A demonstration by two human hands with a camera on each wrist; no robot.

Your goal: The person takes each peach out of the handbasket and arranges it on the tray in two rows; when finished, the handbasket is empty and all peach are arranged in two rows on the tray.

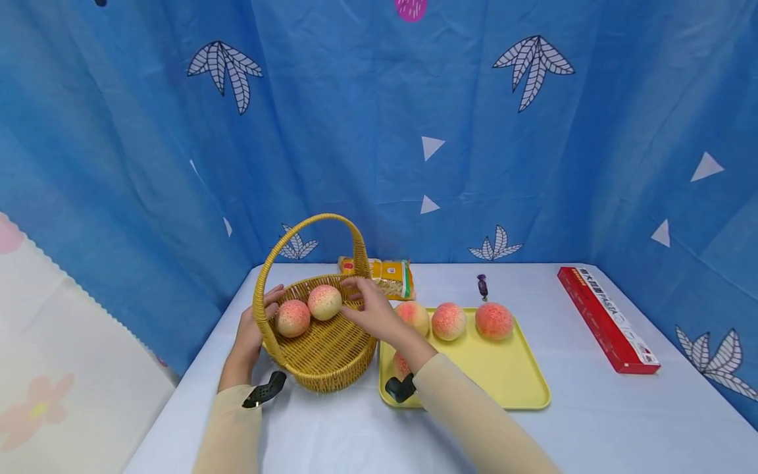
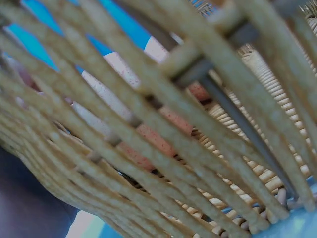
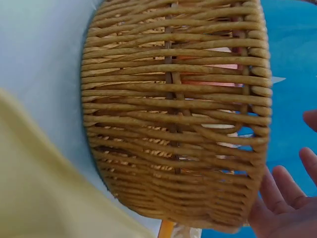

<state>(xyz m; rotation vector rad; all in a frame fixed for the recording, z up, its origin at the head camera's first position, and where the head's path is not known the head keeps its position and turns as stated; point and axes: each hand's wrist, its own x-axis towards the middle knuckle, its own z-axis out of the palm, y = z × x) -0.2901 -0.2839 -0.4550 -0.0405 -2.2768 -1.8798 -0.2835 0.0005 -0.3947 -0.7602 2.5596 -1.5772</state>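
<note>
My left hand (image 1: pixel 250 332) holds the left rim of a woven basket (image 1: pixel 331 380), its fingers reaching over the edge beside the base of the tall handle. Inside the basket lie two pink and cream peaches, a left peach (image 1: pixel 293 318) and a right peach (image 1: pixel 324 302). Over the basket's right rim reaches my right hand (image 1: pixel 373 309), fingers spread and holding nothing, with the right peach just beyond the fingertips. In the right wrist view that hand's loose fingers (image 3: pixel 285 183) show past the rim. Through the weave, pink peach skin (image 2: pixel 153 141) appears in the left wrist view.
A yellow tray (image 1: pixel 497 382) right of the basket carries several peaches, one partly hidden by my right wrist. Behind stand a yellow pasta bag (image 1: pixel 393 280) and a purple wrapped candy (image 1: pixel 482 287). A red pasta box (image 1: pixel 604 322) lies far right, before the blue curtain (image 1: pixel 367 131).
</note>
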